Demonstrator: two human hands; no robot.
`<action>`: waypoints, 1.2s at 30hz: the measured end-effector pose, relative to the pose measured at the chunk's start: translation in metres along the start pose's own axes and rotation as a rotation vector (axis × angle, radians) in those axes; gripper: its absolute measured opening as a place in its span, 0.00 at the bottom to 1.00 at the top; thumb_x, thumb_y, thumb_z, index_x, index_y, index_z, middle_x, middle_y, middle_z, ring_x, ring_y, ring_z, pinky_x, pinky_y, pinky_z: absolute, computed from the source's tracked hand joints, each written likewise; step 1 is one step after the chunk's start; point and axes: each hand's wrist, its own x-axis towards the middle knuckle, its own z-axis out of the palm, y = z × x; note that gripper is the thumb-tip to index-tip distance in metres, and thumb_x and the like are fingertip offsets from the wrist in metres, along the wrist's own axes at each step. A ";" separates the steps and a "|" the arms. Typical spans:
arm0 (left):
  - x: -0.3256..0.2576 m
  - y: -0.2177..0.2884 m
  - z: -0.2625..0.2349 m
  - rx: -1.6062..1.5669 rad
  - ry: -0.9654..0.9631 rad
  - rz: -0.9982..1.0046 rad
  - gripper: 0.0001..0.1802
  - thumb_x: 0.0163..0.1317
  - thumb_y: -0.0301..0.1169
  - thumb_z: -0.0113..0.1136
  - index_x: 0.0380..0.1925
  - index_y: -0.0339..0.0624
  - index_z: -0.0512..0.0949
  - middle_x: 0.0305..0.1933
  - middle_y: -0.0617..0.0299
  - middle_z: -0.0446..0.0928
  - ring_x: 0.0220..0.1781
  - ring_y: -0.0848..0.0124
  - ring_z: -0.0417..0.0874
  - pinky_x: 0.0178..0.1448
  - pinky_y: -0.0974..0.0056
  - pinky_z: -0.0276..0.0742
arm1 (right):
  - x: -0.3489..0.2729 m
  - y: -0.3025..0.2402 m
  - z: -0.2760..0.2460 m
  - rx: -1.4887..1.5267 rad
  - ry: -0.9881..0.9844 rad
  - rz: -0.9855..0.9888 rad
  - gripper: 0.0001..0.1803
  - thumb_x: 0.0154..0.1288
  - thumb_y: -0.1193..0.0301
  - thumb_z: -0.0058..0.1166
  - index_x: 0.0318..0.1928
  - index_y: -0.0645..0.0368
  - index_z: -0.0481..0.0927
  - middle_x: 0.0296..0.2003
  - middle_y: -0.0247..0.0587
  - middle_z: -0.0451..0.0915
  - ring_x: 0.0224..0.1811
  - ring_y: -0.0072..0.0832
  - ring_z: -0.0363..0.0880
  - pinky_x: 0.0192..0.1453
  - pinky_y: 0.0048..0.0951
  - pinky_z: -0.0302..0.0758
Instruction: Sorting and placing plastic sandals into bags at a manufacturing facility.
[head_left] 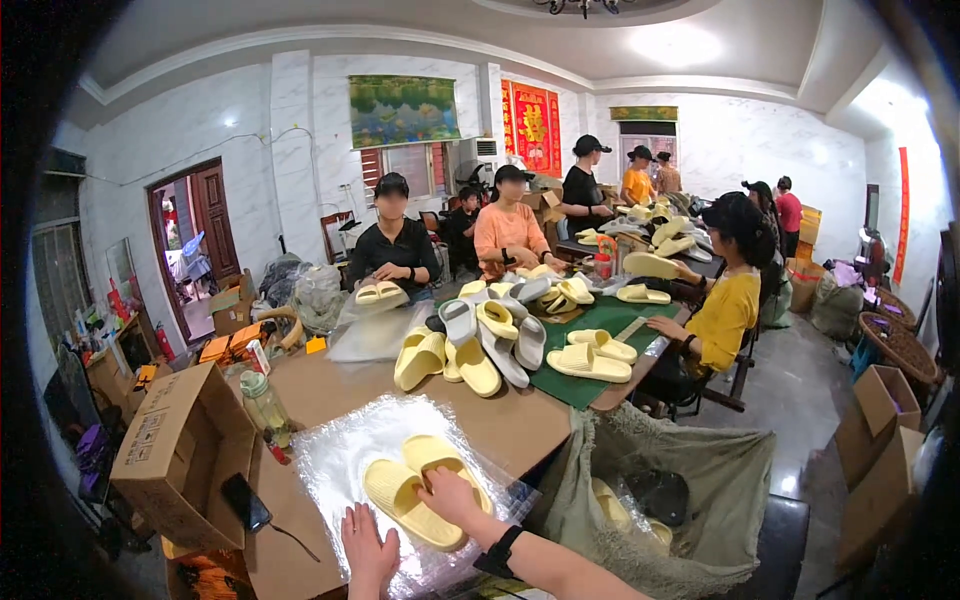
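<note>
A pair of pale yellow slippers (398,487) lies side by side on a stack of clear plastic bags (335,455) at the near side of the table. My right hand (452,497), with a black band at the wrist, reaches over the pair; its bent fingers grip the inner edges where the two slippers meet. Just left of them, my left hand (368,545) rests flat on the plastic, fingers stretched and holding nothing. Beyond, yellow and grey slippers (472,368) are heaped on the brown table (330,380).
An open cardboard box (185,450), a phone (246,502) with a cord and a clear bottle (262,405) stand at left. A greenish sack (690,450) holding bagged slippers hangs at right. Several co-workers sit or stand around the far tables, one in yellow (728,315) beside a green mat (560,390).
</note>
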 end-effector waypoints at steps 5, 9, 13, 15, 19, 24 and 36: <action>0.002 0.000 0.001 0.002 -0.010 0.009 0.43 0.59 0.47 0.56 0.67 0.26 0.62 0.72 0.34 0.62 0.77 0.40 0.55 0.79 0.43 0.46 | 0.000 0.003 0.001 0.007 -0.002 0.016 0.19 0.63 0.54 0.58 0.35 0.59 0.77 0.33 0.47 0.77 0.37 0.47 0.80 0.40 0.47 0.77; 0.000 0.000 0.000 0.018 0.007 0.010 0.42 0.59 0.48 0.56 0.67 0.27 0.63 0.71 0.35 0.63 0.77 0.40 0.56 0.79 0.44 0.47 | 0.001 -0.003 -0.006 0.009 -0.027 0.012 0.19 0.64 0.54 0.57 0.39 0.59 0.78 0.35 0.48 0.78 0.38 0.48 0.80 0.41 0.47 0.78; 0.000 0.001 0.000 -0.007 0.020 0.015 0.42 0.59 0.48 0.56 0.67 0.28 0.64 0.71 0.36 0.63 0.77 0.41 0.56 0.79 0.44 0.47 | -0.001 -0.002 -0.005 0.015 -0.054 0.041 0.19 0.64 0.54 0.56 0.42 0.58 0.78 0.37 0.48 0.78 0.38 0.48 0.80 0.43 0.47 0.78; 0.000 0.000 0.000 0.001 0.021 0.009 0.42 0.59 0.48 0.56 0.67 0.28 0.64 0.71 0.36 0.63 0.77 0.41 0.56 0.79 0.44 0.47 | -0.001 0.000 -0.002 0.011 -0.036 0.031 0.19 0.64 0.54 0.57 0.41 0.58 0.79 0.36 0.46 0.78 0.38 0.48 0.81 0.42 0.46 0.78; 0.000 0.000 0.002 0.013 0.019 0.017 0.42 0.58 0.48 0.57 0.67 0.29 0.64 0.71 0.36 0.63 0.77 0.41 0.56 0.79 0.44 0.47 | -0.002 0.001 -0.002 0.013 0.011 0.008 0.19 0.64 0.54 0.57 0.39 0.58 0.80 0.35 0.46 0.79 0.37 0.47 0.81 0.41 0.46 0.78; 0.000 0.000 0.000 0.003 0.010 0.005 0.42 0.58 0.47 0.57 0.67 0.28 0.64 0.72 0.36 0.63 0.77 0.41 0.56 0.79 0.44 0.46 | 0.000 0.000 0.001 0.042 0.016 0.020 0.18 0.64 0.54 0.57 0.37 0.58 0.79 0.34 0.46 0.78 0.36 0.47 0.81 0.40 0.46 0.77; -0.001 0.007 -0.006 -0.016 -0.047 -0.031 0.41 0.59 0.45 0.56 0.66 0.26 0.64 0.74 0.36 0.60 0.78 0.42 0.52 0.80 0.45 0.43 | 0.000 -0.002 -0.004 0.011 -0.039 0.045 0.21 0.66 0.52 0.54 0.37 0.60 0.77 0.34 0.48 0.78 0.37 0.47 0.80 0.41 0.47 0.77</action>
